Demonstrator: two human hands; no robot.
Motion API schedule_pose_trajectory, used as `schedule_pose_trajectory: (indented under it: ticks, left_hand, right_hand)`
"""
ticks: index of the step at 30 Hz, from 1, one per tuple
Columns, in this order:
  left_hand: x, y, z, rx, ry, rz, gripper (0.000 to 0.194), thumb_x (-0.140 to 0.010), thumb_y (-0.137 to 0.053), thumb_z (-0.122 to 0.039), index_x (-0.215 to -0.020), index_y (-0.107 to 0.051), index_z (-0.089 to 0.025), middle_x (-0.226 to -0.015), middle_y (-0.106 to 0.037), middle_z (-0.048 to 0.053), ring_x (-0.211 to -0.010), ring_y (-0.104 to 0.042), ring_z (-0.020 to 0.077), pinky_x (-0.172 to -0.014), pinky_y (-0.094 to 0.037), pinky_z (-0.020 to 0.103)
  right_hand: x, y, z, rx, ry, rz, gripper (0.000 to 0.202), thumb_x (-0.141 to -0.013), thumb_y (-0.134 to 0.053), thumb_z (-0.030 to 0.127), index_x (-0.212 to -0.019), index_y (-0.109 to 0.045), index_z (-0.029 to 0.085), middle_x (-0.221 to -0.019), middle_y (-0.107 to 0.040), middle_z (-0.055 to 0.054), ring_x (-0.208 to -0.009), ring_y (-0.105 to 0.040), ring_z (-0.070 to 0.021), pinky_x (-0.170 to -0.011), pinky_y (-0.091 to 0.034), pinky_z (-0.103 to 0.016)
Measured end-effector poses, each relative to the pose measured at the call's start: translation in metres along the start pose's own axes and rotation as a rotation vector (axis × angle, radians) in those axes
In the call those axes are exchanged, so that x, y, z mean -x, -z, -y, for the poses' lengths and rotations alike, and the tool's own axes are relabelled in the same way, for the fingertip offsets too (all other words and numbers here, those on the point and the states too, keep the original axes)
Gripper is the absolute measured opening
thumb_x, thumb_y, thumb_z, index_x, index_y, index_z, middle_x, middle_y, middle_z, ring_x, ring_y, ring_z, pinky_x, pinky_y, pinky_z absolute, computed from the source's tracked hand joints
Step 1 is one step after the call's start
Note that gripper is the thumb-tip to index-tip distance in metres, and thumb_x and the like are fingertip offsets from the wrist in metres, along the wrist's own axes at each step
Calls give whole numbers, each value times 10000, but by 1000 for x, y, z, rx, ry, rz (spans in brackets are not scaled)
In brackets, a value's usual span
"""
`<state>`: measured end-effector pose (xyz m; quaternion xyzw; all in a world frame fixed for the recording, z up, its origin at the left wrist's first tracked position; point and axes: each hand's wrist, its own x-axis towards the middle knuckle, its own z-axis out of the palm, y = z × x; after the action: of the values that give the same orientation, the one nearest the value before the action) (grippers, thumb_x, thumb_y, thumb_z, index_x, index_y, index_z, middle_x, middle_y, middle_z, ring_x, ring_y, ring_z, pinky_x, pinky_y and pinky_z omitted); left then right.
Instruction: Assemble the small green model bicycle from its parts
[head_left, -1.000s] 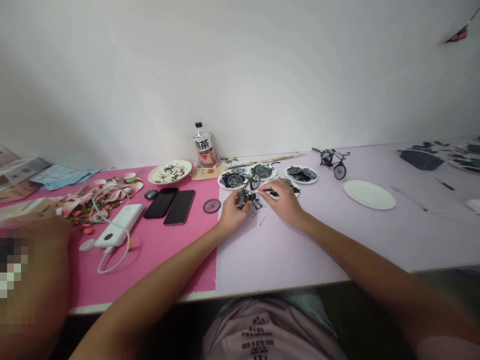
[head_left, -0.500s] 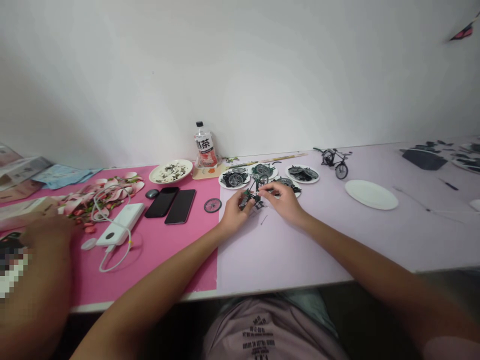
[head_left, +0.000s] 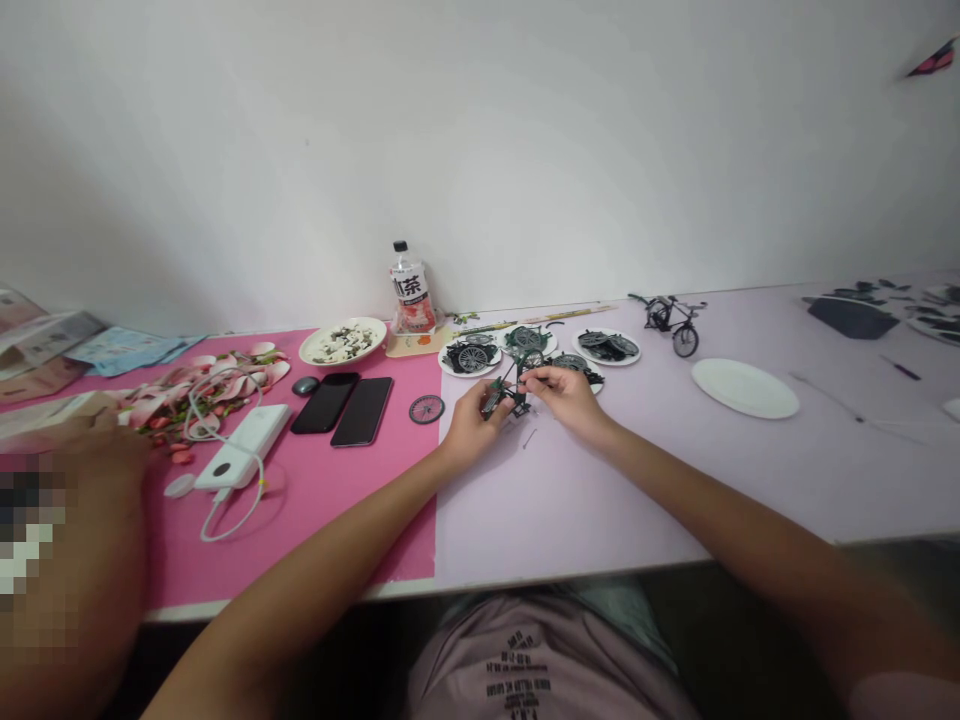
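A small dark model bicycle (head_left: 516,398) is between my hands, over the lilac part of the table. My left hand (head_left: 472,425) grips it at its left side, by a wheel. The fingers of my right hand (head_left: 566,400) are pinched together at its upper right side; any small part between them is too small to make out. Just below lies a thin dark piece (head_left: 530,438). A loose spoked wheel (head_left: 427,409) rests on the pink surface to the left. Behind the hands stand white plates of dark bicycle parts (head_left: 606,347).
A finished-looking model bicycle (head_left: 673,322) stands at the back right, near an empty white plate (head_left: 745,388). Leftward are two phones (head_left: 362,411), a power bank (head_left: 244,446) with a cable, a bottle (head_left: 412,292) and petals (head_left: 225,385). Another person's arm (head_left: 97,540) reaches in at far left.
My right hand has shifted very slightly at the model bicycle, whose frame now shows a little more between my hands. My left hand keeps its grip.
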<state>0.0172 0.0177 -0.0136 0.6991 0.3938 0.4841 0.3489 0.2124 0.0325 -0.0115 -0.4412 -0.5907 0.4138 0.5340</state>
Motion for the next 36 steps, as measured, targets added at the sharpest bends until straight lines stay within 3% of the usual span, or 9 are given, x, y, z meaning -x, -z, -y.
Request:
schedule_pose_trajectory:
  ticks: [12, 23, 36]
  left_hand:
    - [0, 0, 2, 25, -21, 47, 309, -901, -686, -395, -1099, -649, -160, -1086, -731, 95, -971, -681, 223, -903, -530, 337]
    - [1, 2, -4, 43, -60, 116, 361, -923, -688, -426, -1161, -680, -155, -1170, -744, 129, -1074, -692, 267, -946, -527, 355]
    - [0, 6, 2, -108, -98, 153, 428, -967, -605, -473, -1257, -723, -182, -1106, -709, 110, -1015, -654, 255, -934, -506, 360]
  right_hand:
    - [-2, -1, -3, -64, -65, -11, 440, -690, -852, 557, -926, -766, 196, -894, -809, -93, -872, -730, -240, -811, -532, -356]
    - [1, -4, 2, -103, -134, -8, 427, -649, -858, 516, -910, -756, 195, -890, -802, -89, -714, -647, -187, -635, -465, -297]
    - [0, -3, -1, -79, -103, 11, 428, -674, -858, 532, -929, -770, 199, -891, -810, -86, -758, -694, -205, -668, -510, -311]
